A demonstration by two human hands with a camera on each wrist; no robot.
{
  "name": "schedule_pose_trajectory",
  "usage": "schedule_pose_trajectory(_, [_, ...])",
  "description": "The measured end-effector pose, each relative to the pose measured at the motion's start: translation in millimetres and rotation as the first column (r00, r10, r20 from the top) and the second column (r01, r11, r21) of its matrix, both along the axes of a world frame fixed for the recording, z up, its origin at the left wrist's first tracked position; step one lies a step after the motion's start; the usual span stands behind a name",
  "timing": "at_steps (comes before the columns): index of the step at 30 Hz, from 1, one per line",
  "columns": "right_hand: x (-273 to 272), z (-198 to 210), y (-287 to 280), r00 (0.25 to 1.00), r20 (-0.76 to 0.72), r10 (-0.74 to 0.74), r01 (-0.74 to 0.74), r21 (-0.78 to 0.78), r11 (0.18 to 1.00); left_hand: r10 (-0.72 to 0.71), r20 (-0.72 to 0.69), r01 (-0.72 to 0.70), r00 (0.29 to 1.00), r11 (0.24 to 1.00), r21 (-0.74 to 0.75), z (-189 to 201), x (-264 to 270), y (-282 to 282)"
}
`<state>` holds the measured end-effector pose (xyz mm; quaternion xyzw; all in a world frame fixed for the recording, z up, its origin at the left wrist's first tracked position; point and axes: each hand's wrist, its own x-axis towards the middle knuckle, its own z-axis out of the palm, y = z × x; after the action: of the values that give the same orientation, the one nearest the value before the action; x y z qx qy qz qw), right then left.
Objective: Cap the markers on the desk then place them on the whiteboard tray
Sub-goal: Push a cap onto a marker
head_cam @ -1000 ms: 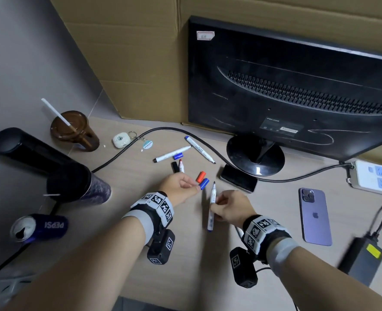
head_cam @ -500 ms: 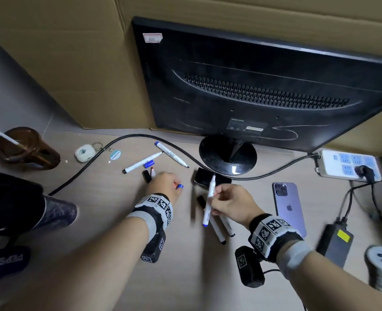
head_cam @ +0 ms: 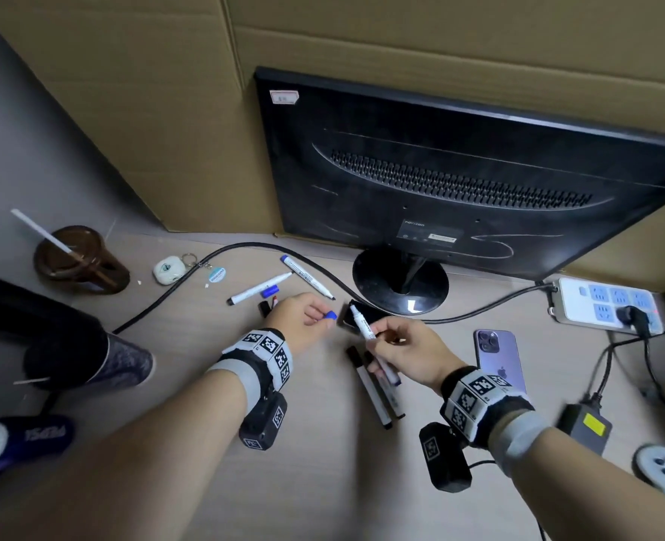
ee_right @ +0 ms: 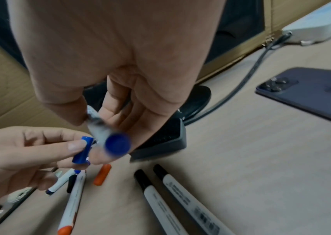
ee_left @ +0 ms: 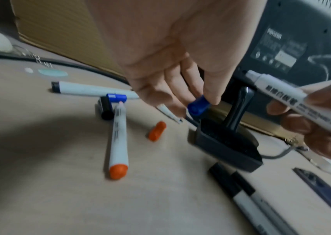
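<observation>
Light wooden desk (head_cam: 190,443) against cardboard panels (head_cam: 401,37) and grey wall (head_cam: 30,142).

Both wrists: grey cuff (head_cam: 232,378), black band w/ b&w square markers (tag-like), black cam box (head_cam: 262,423) beneath.

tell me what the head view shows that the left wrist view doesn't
Only the head view: the power strip, the brown cup with its straw, the soda can lying on its side, and both wristbands.

Only the left wrist view: the loose orange cap on the desk and the orange-ended marker beside it; the left hand hides both from the head camera.

Both: the left hand pinching the blue cap, the right hand holding the uncapped marker, and the two black-capped markers lying together.
</observation>
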<state>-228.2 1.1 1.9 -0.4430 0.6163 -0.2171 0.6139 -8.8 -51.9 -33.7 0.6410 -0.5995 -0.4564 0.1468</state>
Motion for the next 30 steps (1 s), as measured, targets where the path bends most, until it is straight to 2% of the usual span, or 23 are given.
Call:
schedule_pose_trajectory(3, [1.0, 13.3, -4.9, 1.0, -0.007, 0.017, -0.017, -0.015, 1.0, 0.045, -0.085, -0.045, 0.995, 0.999, -0.002, 14.9, 6.9, 1.5])
schedule_pose_trajectory(7, [-2.1, 17.9, -10.5, 0.992, -0.11, 0.057, -0.072, -0.139, 0.988, 0.097, -0.211, -0.092, 0.973, 0.995, 0.032, 20.4, 22.7, 3.8])
schedule_pose_trajectory(12, [-1.0, 22.9, -11.4, 0.973, -0.201, 0.113, -0.151, -0.188, 0.97, 0.028, -0.221, -0.027, 0.975, 1.0, 0.008, 22.7, 31.9, 10.0])
schedule_pose_trajectory(20, [-3.2, 24.9, -9.0, 0.978, -0.168, 0.124, -0.158, -0.209, 0.965, 0.0, -0.262, 0.006, 0.965, 1.0, 0.021, 35.4, 28.2, 12.6])
schedule_pose_trajectory(27, [-3.7, 26.6, -8.8, 0.975, -0.149, 0.167, -0.201, -0.256, 0.945, -0.065, -0.241, 0.078, 0.968, 0.996, 0.046, 43.2, 23.3, 18.2])
schedule_pose_trajectory(30, [-5.6, 27.4, -9.3, 0.976, -0.115, 0.183, -0.207, -0.264, 0.942, 0.008, -0.305, 0.011, 0.952, 0.998, 0.06, 51.9, 20.7, 18.0])
